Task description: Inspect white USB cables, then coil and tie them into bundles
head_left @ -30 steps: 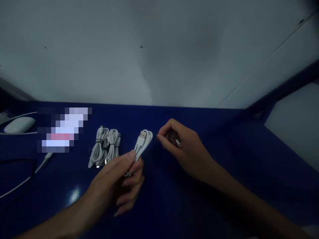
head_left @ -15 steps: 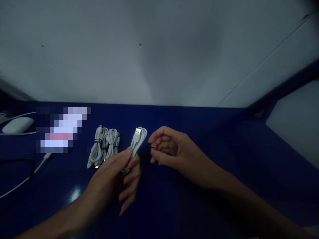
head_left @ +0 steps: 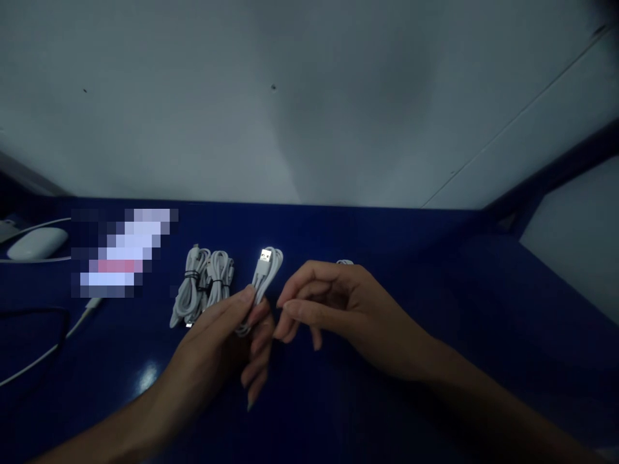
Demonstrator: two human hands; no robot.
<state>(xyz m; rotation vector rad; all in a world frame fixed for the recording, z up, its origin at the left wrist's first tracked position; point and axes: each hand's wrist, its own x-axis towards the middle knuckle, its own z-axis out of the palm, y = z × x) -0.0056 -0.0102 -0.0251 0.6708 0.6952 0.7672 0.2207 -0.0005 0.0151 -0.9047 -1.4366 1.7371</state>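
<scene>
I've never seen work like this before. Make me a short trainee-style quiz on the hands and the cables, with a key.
1. What does the bare left hand hold?
A) a smooth, oval white object
B) a looped white cable with a shiny rectangular metal plug
C) a thin black cord

2. True or false: the coiled white cable bundles with thin black ties lie nearer the bare right hand than the left hand.

3. Fill in: the smooth, glossy tabletop beneath the hands is coloured ____.

Key:
1. B; the metal plug points up and away from the fingers.
2. False; they lie nearer the left hand.
3. Blue.
</scene>
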